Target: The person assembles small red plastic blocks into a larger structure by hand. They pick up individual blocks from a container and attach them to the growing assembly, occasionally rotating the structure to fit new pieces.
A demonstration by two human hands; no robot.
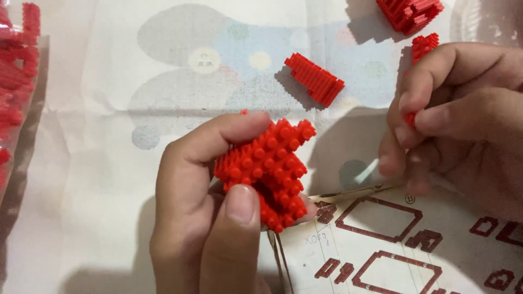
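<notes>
At centre frame | left hand (204, 218) grips red studded brick cluster (269, 169) between thumb and forefinger | at 3 o'clock right hand (457, 125) pinches small red brick (409, 118) in narrow fingertips | at 12 o'clock loose red block (315, 79) on printed cloth (109, 163) | at 5 o'clock instruction sheet (392, 250)

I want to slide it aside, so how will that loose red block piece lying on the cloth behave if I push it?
The red block piece looks like small bricks stacked in ridged layers, so it is probably stiff and light. It lies flat with squared sides, so it should slide, not roll. The cloth may drag, and a hard shove might split layers.
</notes>
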